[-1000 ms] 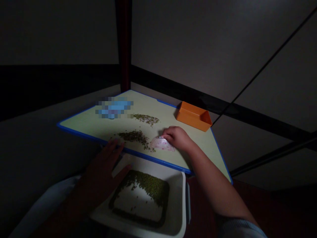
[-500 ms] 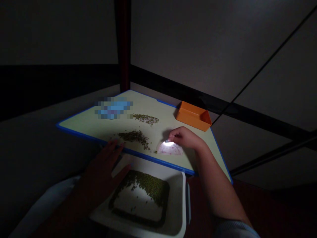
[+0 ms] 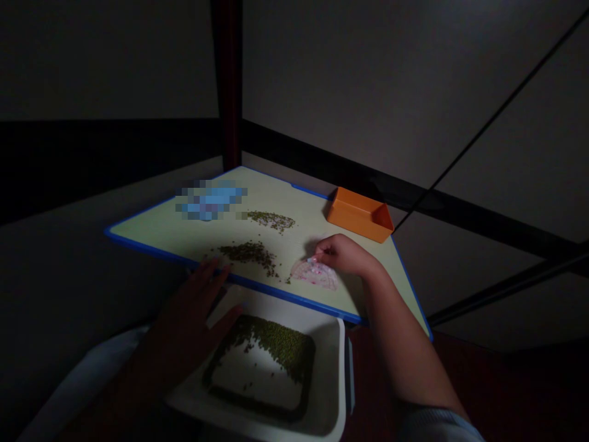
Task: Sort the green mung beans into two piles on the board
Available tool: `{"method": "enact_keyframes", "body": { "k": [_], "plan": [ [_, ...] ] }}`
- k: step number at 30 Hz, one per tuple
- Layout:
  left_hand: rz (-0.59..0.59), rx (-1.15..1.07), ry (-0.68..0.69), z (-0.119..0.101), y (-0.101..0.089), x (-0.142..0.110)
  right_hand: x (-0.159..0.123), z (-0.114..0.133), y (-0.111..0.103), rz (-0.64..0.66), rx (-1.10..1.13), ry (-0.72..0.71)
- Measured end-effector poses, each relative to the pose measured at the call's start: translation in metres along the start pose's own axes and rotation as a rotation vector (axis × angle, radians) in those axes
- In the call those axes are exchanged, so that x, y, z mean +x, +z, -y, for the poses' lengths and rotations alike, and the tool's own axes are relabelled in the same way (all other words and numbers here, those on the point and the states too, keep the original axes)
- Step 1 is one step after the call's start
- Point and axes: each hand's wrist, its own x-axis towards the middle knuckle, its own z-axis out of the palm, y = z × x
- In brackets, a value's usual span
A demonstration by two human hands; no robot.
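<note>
My right hand (image 3: 344,254) pinches the top of a clear half-round protractor (image 3: 317,275) with pink markings, low over the pale board (image 3: 368,294). To its left lies a dark pile of small green beans (image 3: 252,254), with a few loose ones beside the protractor. Farther back is a thinner strip of the same beans (image 3: 272,220). My left hand (image 3: 191,319) is in shadow, its fingers spread, at the board's near edge and over the left side of a white tub (image 3: 341,374). More green beans (image 3: 288,344) lie along the tub's bottom.
An orange tray (image 3: 361,218) stands at the board's back right corner. At the back left is a blurred-out blue item (image 3: 214,199). A raised blue rim (image 3: 294,299) borders the board. Pale walls and a dark red post (image 3: 230,86) rise behind.
The bright glare on the protractor has gone, and its pink markings now show. The protractor has tilted or shifted very slightly. My left hand has hardly moved.
</note>
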Motion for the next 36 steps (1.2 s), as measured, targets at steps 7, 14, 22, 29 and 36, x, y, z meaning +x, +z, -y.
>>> {"method": "enact_keyframes", "body": {
  "k": [7, 14, 22, 29, 36],
  "plan": [
    [0.01, -0.007, 0.009, -0.001, -0.001, 0.0, -0.001, -0.001, -0.002, -0.022, -0.083, 0.053],
    [-0.018, -0.006, 0.017, -0.001, 0.0, 0.0, 0.0, -0.003, -0.001, -0.063, -0.103, 0.092],
    [0.008, 0.004, 0.009, -0.002, -0.001, 0.001, 0.004, -0.001, 0.007, -0.04, -0.022, 0.001],
    [-0.005, 0.001, 0.025, -0.001, -0.001, 0.0, 0.002, 0.005, 0.004, 0.053, 0.016, -0.039],
    [-0.012, 0.008, 0.021, 0.0, 0.0, -0.001, 0.001, 0.004, 0.003, 0.094, 0.056, -0.063]
  ]
}}
